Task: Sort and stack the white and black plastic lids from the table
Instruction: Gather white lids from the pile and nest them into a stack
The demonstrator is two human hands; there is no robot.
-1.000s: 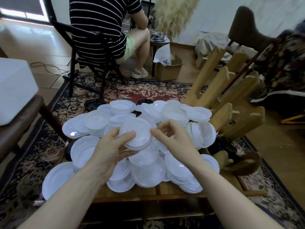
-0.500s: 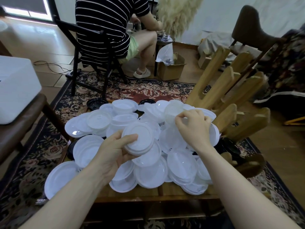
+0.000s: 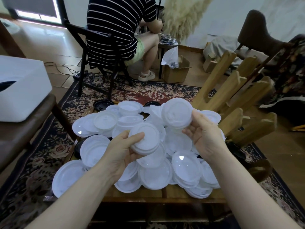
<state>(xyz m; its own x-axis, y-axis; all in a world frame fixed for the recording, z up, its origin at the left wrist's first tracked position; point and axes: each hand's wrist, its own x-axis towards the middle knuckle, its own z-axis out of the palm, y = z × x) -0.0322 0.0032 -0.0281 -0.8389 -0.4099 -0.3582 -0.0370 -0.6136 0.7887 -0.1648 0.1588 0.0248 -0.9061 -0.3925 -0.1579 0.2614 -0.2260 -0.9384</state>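
Your left hand (image 3: 122, 151) grips a small stack (image 3: 145, 139) of round white lids, thumb curled over the top rim. Your right hand (image 3: 204, 136) holds a second stack (image 3: 177, 114) of translucent lids, tilted up above the pile (image 3: 165, 162). Below both, glossy white discs lie overlapping on the wooden desk (image 3: 161, 194). Black lids (image 3: 103, 104) peek out at the pile's far edge. A patterned rug (image 3: 49, 152) lies beneath.
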